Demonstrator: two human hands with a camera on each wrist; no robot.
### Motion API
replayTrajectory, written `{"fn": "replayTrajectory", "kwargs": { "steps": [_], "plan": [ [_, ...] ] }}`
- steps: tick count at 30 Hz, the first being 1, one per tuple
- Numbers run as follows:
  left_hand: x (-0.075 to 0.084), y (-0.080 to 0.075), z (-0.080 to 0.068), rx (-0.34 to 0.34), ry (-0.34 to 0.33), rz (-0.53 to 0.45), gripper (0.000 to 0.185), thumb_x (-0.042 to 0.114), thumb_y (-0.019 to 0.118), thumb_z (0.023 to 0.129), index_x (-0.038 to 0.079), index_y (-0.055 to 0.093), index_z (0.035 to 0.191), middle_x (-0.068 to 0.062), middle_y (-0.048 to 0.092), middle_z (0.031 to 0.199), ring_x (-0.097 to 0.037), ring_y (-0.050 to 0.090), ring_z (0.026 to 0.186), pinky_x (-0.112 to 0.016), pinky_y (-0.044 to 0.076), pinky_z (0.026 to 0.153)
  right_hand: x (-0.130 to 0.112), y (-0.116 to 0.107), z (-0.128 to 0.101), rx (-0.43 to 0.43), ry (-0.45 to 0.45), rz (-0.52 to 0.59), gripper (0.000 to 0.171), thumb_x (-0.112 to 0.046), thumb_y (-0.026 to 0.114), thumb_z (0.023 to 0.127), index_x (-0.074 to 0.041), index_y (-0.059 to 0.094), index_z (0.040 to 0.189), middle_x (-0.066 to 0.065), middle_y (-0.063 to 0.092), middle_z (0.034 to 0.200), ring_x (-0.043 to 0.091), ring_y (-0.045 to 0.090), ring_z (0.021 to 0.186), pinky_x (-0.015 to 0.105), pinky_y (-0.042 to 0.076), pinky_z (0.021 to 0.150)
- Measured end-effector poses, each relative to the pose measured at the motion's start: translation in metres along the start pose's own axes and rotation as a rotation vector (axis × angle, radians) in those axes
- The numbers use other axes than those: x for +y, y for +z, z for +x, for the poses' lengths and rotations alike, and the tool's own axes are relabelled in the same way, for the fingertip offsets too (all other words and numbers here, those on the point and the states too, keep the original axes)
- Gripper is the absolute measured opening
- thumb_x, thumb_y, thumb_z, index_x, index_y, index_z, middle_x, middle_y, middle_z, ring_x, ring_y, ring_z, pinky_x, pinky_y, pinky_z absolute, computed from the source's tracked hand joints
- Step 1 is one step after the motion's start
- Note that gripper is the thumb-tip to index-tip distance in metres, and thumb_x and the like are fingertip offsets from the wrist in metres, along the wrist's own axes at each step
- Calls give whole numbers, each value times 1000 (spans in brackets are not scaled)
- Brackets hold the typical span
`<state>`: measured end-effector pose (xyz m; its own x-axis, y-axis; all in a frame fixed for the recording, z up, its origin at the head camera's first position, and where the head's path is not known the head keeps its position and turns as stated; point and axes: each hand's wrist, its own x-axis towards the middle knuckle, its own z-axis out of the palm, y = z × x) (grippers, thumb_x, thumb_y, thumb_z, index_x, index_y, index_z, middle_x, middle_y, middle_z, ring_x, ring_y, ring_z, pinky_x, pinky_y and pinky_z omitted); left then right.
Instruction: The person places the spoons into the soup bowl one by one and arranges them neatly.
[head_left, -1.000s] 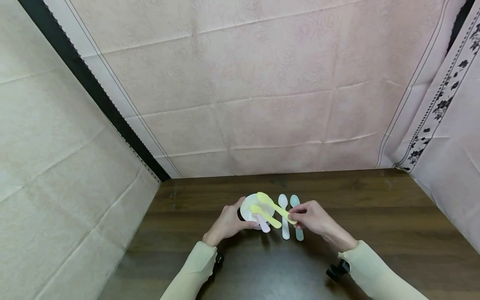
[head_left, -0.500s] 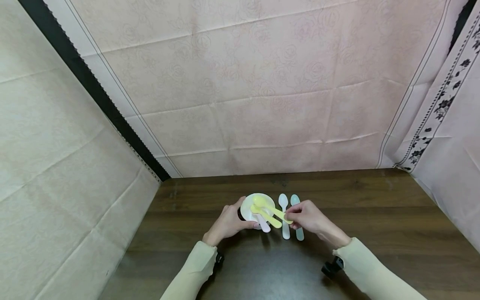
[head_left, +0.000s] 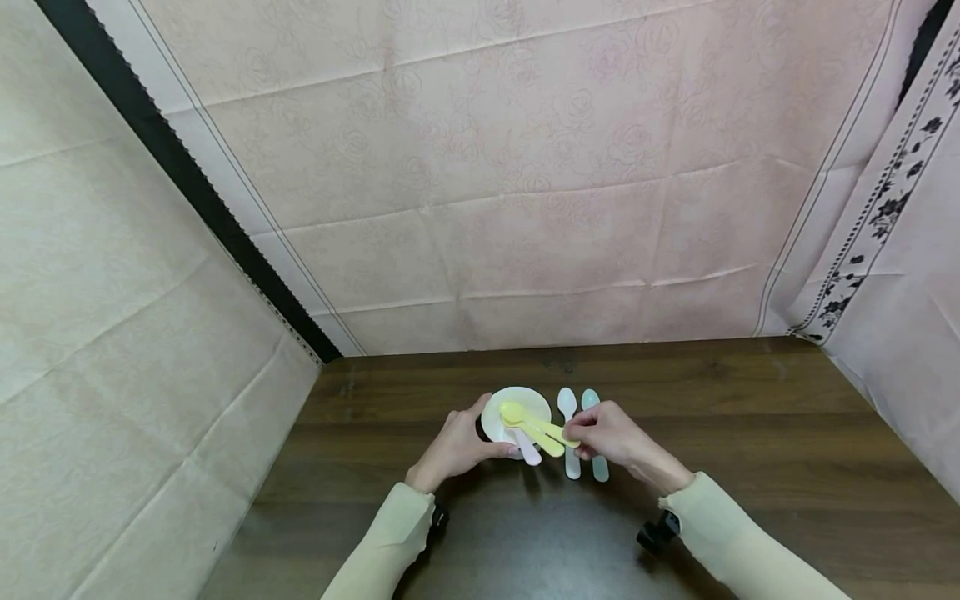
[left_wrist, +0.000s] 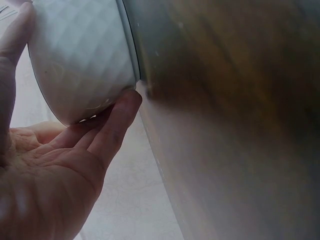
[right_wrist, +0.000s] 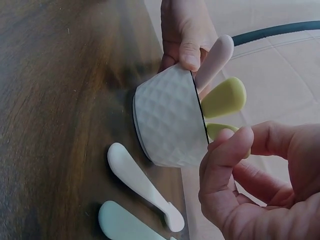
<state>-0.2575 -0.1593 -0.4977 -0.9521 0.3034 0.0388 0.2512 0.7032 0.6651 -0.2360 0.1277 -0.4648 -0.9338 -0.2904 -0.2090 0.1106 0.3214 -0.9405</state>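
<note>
We see our right hand (head_left: 609, 436) pinching 1 yellow spoon (head_left: 534, 423) by its handle; its scoop end points left, inside the white bowl (head_left: 498, 419). Our left hand (head_left: 454, 448) grips that bowl.

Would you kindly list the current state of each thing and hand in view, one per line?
white bowl: upright on the table, steadied by the left hand, three spoons in it.
yellow spoon: head in the bowl, handle pinched by the right hand.
second yellow spoon: resting in the bowl, handle over the rim.
pink spoon: resting in the bowl.
white spoon: flat on the table.
mint spoon: flat on the table.
left hand: grips the bowl.
right hand: pinches the yellow spoon.
</note>
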Motion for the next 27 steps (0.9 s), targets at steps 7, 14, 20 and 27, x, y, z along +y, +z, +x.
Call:
{"fn": "replayTrajectory", "kwargs": {
  "steps": [7, 14, 20, 27],
  "plan": [
    [0, 0, 0, 4, -10, 2, 112, 55, 94, 83, 6, 41, 168, -15, 72, 145, -44, 58, 133, -57, 52, 110, -1, 4, 2, 25, 4, -10, 17, -7, 71, 99, 6, 80, 103, 6, 71, 74, 8, 61, 62, 21, 55, 62],
    [0, 0, 0, 1, -5, -1, 112, 55, 94, 83, 6, 41, 168, -15, 72, 146, -42, 59, 133, -54, 52, 110, -3, 12, 0, 18, -14, -6, 18, -7, 71, 99, 8, 80, 105, 5, 72, 74, 7, 62, 61, 20, 55, 59],
    [0, 0, 0, -3, -8, -4, 112, 53, 94, 83, 5, 41, 168, -16, 71, 147, -42, 59, 134, -55, 52, 111, -4, 17, -1, 9, -6, -2, 19, -7, 70, 99, 7, 80, 106, 3, 70, 74, 7, 61, 60, 20, 55, 59],
    [1, 0, -1, -8, -17, -4, 112, 54, 94, 82, 5, 40, 168, -16, 70, 149, -44, 57, 135, -58, 51, 112, -4, 18, -3, 4, -3, 15, 20, -8, 69, 100, 9, 79, 107, 4, 71, 76, 6, 61, 59, 20, 56, 59]
  ]
}}
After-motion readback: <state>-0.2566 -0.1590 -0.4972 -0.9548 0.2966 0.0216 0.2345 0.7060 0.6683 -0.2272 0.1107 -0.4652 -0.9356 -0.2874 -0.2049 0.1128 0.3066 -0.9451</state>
